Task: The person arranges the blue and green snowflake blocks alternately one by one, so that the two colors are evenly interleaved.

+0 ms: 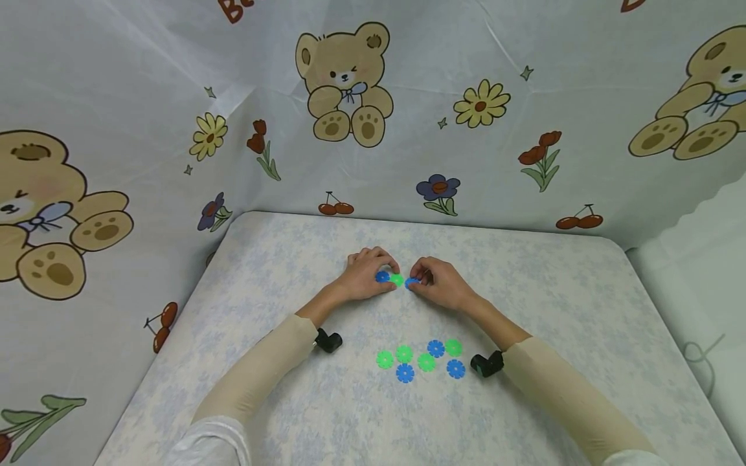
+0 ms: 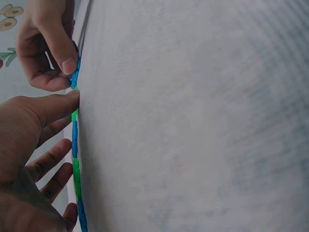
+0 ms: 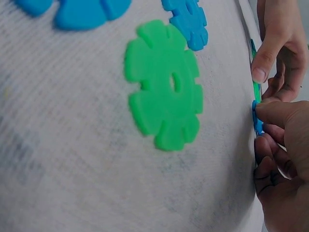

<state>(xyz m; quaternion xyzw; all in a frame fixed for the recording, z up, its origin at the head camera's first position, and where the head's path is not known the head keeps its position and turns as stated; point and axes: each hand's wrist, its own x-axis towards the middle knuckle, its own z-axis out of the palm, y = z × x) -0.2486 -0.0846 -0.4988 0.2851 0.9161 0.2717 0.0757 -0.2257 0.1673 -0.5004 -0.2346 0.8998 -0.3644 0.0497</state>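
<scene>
At the table's middle my left hand [image 1: 389, 275] pinches a green flower disc [image 1: 397, 279], with a blue disc [image 1: 382, 276] under its fingers. My right hand [image 1: 417, 280] pinches another blue disc [image 1: 412, 282] against the green one's right edge. In the left wrist view the discs are edge-on: my left hand's thumb [image 2: 60, 102] presses by the green disc [image 2: 75, 115], and the right hand [image 2: 67, 72] grips the blue one [image 2: 75, 79]. The right wrist view has the right hand [image 3: 263, 113] on the blue disc [image 3: 257, 123] and the left hand [image 3: 263, 72] on the green [image 3: 257, 89].
Several loose green and blue discs lie nearer me, among them a green one [image 1: 384, 359], a blue one [image 1: 405, 373] and another blue one [image 1: 456, 369]. The table [image 1: 553, 285] has a pale floral cloth. Bear-print sheeting [image 1: 344, 84] walls the back and left.
</scene>
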